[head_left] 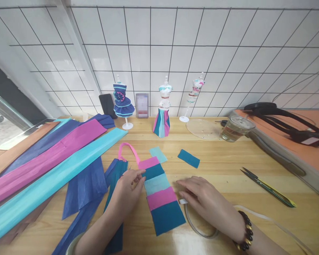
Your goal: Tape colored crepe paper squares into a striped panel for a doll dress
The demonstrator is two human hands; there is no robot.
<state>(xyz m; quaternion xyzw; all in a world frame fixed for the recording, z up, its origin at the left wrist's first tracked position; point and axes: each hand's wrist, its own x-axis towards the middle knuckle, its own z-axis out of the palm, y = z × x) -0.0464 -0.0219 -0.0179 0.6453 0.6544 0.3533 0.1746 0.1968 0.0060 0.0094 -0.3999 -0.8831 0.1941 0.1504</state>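
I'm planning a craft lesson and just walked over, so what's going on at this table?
A person has both bare hands around a striped strip of teal, pale blue and pink, lying flat on the wooden table. The left hand has its fingertips at the strip's left edge; the right hand is just off its right side, above a cable. A loose teal piece lies beyond, and snips lie to the right, apart from both hands.
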